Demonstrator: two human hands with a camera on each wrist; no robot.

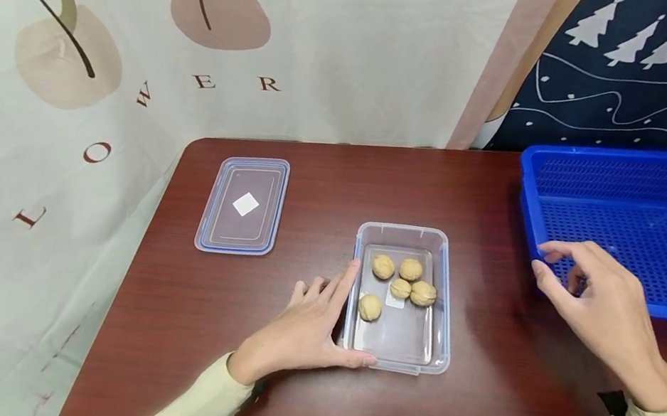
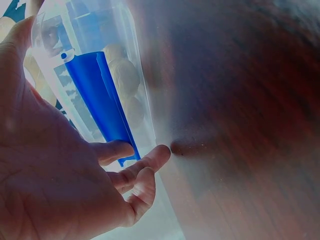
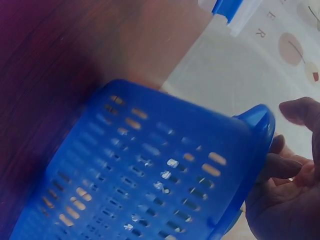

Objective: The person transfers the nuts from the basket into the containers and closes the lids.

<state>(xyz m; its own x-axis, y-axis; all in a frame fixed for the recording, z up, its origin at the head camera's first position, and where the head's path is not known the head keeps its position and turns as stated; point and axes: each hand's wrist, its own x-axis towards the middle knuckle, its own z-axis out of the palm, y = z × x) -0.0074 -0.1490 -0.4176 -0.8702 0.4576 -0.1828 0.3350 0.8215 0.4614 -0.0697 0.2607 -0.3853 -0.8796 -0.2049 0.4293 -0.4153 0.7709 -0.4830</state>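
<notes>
A clear plastic box (image 1: 396, 340) with blue side clips stands on the table, holding several walnuts (image 1: 410, 269). My left hand (image 1: 304, 337) rests at its near left corner, thumb along the front rim and fingers against the left side. In the left wrist view, the fingertips (image 2: 159, 156) lie by the box's blue clip (image 2: 100, 95). Beside the left rim of a blue plastic basket (image 1: 613, 158) is my right hand (image 1: 600, 305). Its thumb and forefinger are apart with nothing between them. The right wrist view shows the basket's slotted wall (image 3: 150, 165) next to that hand.
The box's clear lid (image 1: 249, 185), with a white label, lies flat on the table (image 1: 160, 326) at the left. Behind stand a flower-printed cloth (image 1: 355, 60) and a dark cloth with white trees (image 1: 635, 95).
</notes>
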